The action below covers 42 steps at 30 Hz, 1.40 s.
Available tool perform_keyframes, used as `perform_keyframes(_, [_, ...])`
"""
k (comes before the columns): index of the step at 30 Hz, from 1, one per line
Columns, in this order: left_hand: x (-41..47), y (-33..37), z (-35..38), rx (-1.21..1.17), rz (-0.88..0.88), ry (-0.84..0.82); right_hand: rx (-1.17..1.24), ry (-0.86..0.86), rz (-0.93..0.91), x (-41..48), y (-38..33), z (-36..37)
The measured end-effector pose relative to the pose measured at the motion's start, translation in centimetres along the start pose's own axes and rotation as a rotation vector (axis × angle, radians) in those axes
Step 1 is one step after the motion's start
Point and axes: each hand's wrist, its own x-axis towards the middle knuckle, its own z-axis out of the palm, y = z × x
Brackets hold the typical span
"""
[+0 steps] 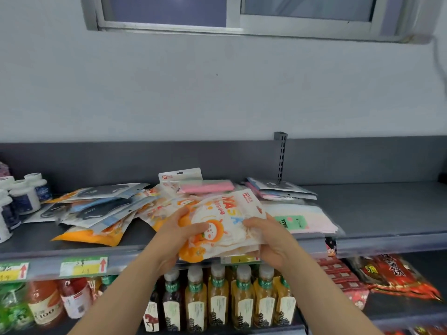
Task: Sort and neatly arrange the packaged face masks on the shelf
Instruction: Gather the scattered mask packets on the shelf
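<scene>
Both hands hold a stack of white-and-orange cartoon mask packs (225, 223) just above the front edge of the grey shelf (375, 213). My left hand (179, 235) grips the stack's left side, thumb on top. My right hand (268, 238) grips its right side. Behind them lie more orange packs (96, 234), dark and blue mask packs (101, 204) in a loose heap on the left, a pink pack (205, 186) at the back, grey and pink packs (283, 189) on the right, and a pale pack with a green label (302, 221).
White pill bottles (21, 197) stand at the shelf's left end. A slotted upright (280, 155) rises from the back panel. Price tags (83, 265) line the shelf lip. Below stand drink bottles (242, 296) and red snack bags (396, 279).
</scene>
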Motion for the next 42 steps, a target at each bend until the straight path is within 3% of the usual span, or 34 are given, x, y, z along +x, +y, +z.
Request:
perform_keyframes(11, [-0.7,7.9,5.1,0.048,0.348,-0.05,0.027,-0.155,-0.316,-3.3,-8.7,-2.0])
perform_keyframes(20, [4.8,11.2,15.1,0.149,0.411,-0.18,0.129,-0.053,-0.38,-1.4,-13.6,-9.3])
perform_keyframes(30, [12.0,10.7,34.5,0.202,0.409,-0.371,0.169,0.102,-0.432,0.9,-20.3,-26.9])
perform_keyframes(42, [20.1,5.3,61.4,0.163,0.227,-0.494,0.052,0.365,-0.373,3.3,-29.0,-51.3])
